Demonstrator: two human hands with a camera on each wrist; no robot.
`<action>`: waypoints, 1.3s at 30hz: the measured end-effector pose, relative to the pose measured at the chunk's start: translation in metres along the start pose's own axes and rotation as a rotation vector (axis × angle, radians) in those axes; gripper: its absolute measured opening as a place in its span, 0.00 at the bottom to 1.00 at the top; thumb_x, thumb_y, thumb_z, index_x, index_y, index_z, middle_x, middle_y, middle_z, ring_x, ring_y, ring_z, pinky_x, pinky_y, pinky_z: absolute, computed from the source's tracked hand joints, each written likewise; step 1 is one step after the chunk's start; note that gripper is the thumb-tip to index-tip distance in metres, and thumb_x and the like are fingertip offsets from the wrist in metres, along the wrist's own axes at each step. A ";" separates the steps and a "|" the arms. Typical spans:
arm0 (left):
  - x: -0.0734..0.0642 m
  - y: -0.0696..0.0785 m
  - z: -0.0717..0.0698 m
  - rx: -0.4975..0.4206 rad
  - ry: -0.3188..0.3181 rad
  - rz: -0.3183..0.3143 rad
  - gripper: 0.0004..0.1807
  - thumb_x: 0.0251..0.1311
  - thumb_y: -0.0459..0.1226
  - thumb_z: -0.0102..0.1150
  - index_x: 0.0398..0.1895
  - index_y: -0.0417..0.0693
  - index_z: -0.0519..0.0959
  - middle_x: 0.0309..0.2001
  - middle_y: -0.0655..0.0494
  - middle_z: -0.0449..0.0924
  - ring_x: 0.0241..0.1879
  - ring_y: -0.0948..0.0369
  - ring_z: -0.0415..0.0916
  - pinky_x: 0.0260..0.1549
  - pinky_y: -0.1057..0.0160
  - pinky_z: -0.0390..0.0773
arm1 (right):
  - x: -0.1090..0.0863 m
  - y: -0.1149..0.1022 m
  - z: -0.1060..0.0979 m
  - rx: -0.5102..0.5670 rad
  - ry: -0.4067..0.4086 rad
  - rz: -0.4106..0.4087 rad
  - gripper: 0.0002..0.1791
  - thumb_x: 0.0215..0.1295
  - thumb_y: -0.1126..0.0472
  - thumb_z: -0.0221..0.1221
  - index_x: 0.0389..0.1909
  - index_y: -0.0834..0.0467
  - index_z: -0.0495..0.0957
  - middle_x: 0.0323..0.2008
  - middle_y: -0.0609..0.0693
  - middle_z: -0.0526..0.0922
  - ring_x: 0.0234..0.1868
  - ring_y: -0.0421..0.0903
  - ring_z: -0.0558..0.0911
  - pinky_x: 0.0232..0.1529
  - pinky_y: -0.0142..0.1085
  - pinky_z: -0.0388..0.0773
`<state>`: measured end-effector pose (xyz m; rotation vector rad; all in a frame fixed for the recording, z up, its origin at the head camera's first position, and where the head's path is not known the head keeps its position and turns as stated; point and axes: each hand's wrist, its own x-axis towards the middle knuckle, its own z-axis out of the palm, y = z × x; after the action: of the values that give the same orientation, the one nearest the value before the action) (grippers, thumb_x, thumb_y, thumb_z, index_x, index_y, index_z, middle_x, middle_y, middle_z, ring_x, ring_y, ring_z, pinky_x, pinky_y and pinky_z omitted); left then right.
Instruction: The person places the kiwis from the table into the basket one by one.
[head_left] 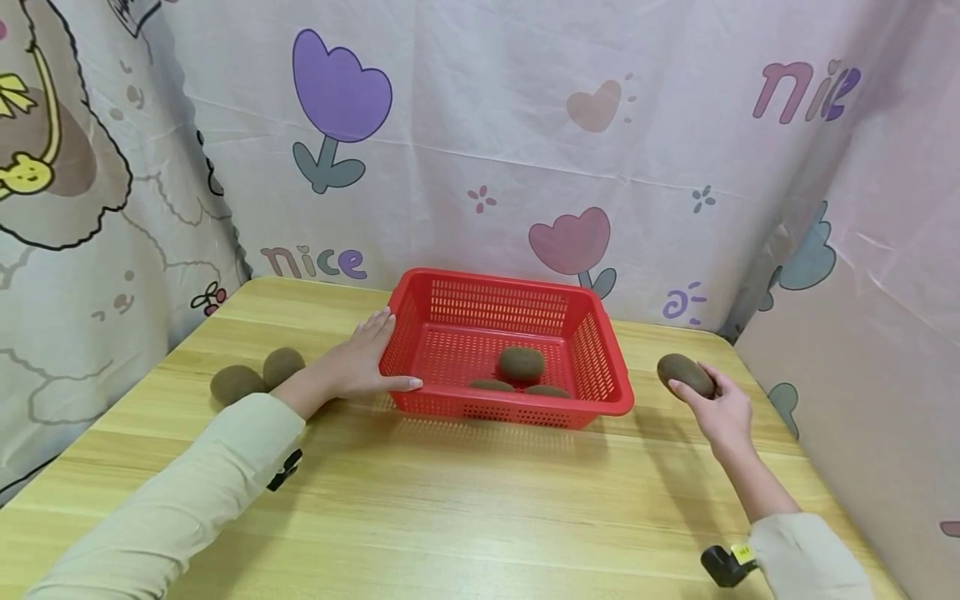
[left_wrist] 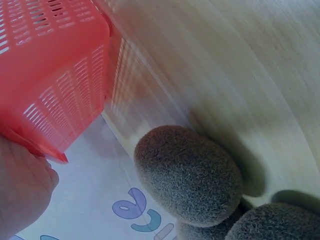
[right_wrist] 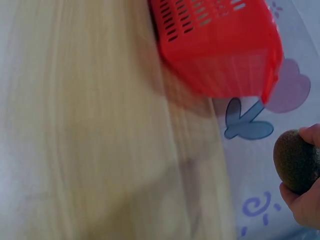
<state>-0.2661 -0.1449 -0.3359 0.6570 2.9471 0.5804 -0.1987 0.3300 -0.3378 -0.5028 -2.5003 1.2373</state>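
Note:
My right hand [head_left: 723, 408] holds a brown, fuzzy kiwi [head_left: 684, 375] between thumb and fingers, raised above the table right of the red basket [head_left: 506, 402]. The right wrist view shows the same kiwi [right_wrist: 296, 162] at its right edge. On the basket's left rim rests my left hand [head_left: 358, 358], its fingers straight along the side and the thumb across the front corner. Inside the basket lies one kiwi [head_left: 521, 364], with two more partly hidden behind the front wall. Left of my left forearm are loose kiwis [head_left: 237, 385]; the left wrist view shows three, one kiwi [left_wrist: 187, 175] foremost.
The basket stands on a light wooden table [head_left: 465, 508] near its back edge. A printed cloth [head_left: 465, 125] hangs behind the table and along both sides. Black wrist-camera parts [head_left: 726, 567] stick out beside the sleeves.

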 end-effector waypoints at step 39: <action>0.000 0.001 -0.002 0.034 -0.001 0.007 0.64 0.45 0.69 0.52 0.72 0.34 0.39 0.74 0.39 0.34 0.73 0.44 0.32 0.70 0.43 0.43 | -0.002 -0.083 0.040 0.190 -0.174 -0.198 0.31 0.59 0.59 0.61 0.64 0.61 0.65 0.58 0.60 0.72 0.44 0.35 0.73 0.38 0.13 0.71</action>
<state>-0.2655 -0.1446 -0.3334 0.6711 2.9614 0.5312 -0.2282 0.2542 -0.2948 -0.1019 -2.4634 1.4732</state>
